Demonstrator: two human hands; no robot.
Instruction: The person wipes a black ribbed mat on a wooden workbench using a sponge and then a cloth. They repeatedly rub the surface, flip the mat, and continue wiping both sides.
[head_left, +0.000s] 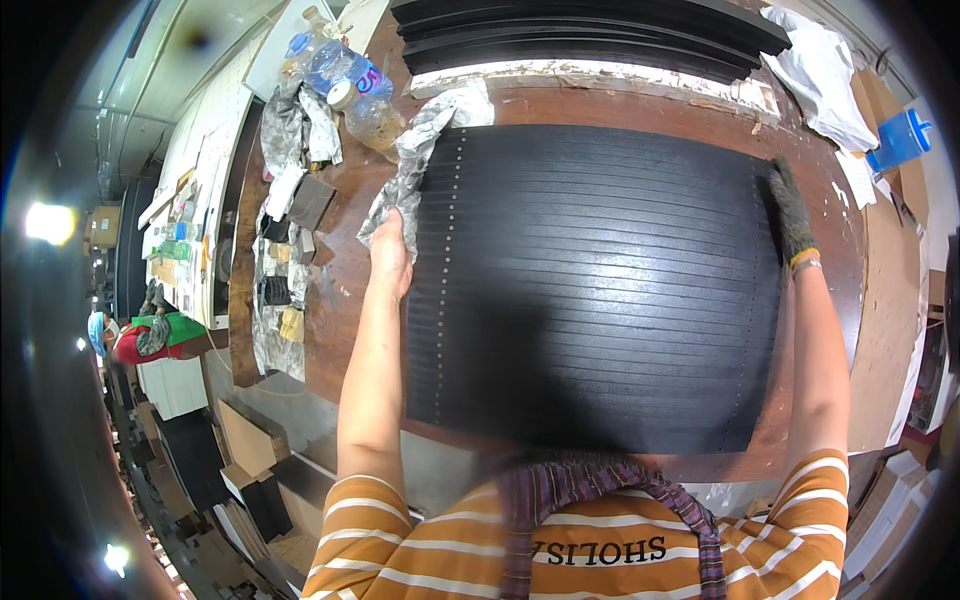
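A wide black panel [600, 260] with many narrow slats running across it lies on the brown table before me. Rows of small light dots run down near its left and right ends. My left hand [390, 250], bare, is closed on a crumpled grey-and-white rag [412, 165] at the panel's left edge. The rag reaches up over the far left corner. Along the right edge lies my right hand [792, 215] in a dark glove with a yellow cuff, its fingers stretched out against the panel's side. Those fingertips are partly lost in shadow.
Black strips [590, 35] are stacked along the table's far side. Plastic bottles [345, 75], rags and small blocks [312, 203] sit at the left. White cloth [820, 75] and a blue container [900, 140] stand far right. Another person [150, 338] works at the left.
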